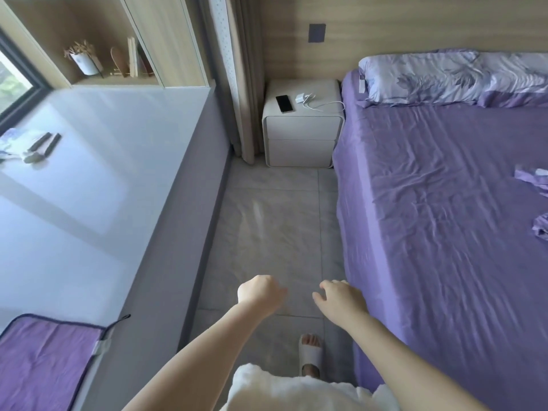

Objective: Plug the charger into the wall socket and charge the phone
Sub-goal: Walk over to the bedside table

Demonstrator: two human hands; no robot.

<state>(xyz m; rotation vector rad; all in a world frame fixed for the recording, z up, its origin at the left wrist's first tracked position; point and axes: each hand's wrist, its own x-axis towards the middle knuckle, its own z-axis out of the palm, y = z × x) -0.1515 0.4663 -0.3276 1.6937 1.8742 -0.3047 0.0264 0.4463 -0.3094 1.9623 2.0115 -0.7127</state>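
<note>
Head view, starting at your far left: a purple mat with dark trim lies on the pale window ledge, and farther along that ledge sit two dark stick-like items beside some crumpled cloth. Above them an open wooden shelf holds one white pot of dried stems and a few upright books.

Your left hand hangs over the grey tiled floor, fingers curled loosely into a soft fist with nothing in it. Beyond it, well apart from both hands, one white two-drawer nightstand stands between the beige curtain and the bed. On its top you have one black phone, a slim dark slab lying flat with its screen unlit, and just to its right one white charger, a small blocky plug with a thin white cable looping loosely toward the bed edge. Phone and charger lie close but not touching. One dark grey wall socket sits on the wood panel above the nightstand.

Your right hand hovers near the bed's edge, fingers spread and slightly bent, holding nothing. One foot in a white slipper shows below. Right of that, the purple-sheeted bed carries two floral pillows
</note>
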